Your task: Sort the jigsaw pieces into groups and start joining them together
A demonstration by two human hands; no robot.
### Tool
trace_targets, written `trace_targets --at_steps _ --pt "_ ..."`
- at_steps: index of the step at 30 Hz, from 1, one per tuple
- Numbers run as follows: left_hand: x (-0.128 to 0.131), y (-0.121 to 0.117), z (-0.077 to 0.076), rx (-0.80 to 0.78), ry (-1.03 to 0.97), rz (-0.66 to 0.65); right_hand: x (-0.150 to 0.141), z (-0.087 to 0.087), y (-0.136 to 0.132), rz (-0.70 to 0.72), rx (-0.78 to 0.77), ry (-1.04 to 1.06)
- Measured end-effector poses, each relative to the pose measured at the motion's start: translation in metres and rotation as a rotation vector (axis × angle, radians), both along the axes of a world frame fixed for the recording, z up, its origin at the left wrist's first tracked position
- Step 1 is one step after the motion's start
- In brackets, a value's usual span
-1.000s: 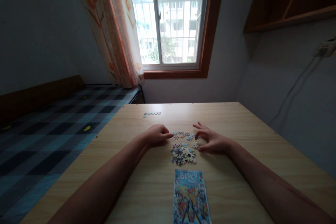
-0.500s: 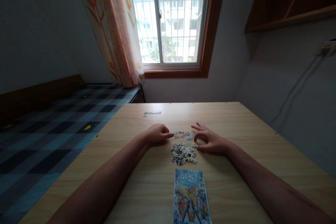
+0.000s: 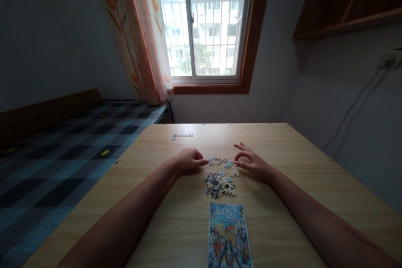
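Note:
My left hand [image 3: 187,160] lies curled on the wooden table [image 3: 282,142], its fingertips touching the left end of a short row of joined puzzle pieces [image 3: 220,161]. At the right end of that row my right hand [image 3: 253,162] pinches thumb and forefinger on a small puzzle piece, the other fingers raised. A loose pile of puzzle pieces [image 3: 219,184] sits just in front of the row, between my forearms. A colourful puzzle picture sheet [image 3: 229,234] lies nearest to me.
A small strip of joined pieces [image 3: 182,136] lies far left on the table. A bed with a checked cover [image 3: 63,150] stands to the left. A window and curtain [image 3: 138,42] are behind, with a wooden shelf [image 3: 345,8] at upper right.
My right hand moved up and away from the pile to the right end of the row, its fingers closing from spread to a pinch. The left hand stayed still.

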State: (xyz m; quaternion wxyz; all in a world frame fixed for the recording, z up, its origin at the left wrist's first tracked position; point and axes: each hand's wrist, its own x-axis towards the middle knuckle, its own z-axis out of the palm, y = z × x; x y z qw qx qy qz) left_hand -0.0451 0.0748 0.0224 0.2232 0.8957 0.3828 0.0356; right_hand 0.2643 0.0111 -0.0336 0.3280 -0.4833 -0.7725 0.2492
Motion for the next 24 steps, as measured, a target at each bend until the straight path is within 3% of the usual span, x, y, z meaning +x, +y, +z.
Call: trace_targets --at_steps 10,18,24 --pt "0.0 0.0 -0.001 0.007 -0.002 0.014 -0.001 -0.011 0.009 -0.287 0.099 0.038" --pt "0.0 0.0 -0.001 -0.006 -0.014 0.015 -0.002 -0.001 -0.004 -0.052 0.053 -0.026" --pt "0.0 0.0 -0.001 0.017 0.0 0.017 -0.008 -0.001 -0.004 -0.131 0.056 -0.058"
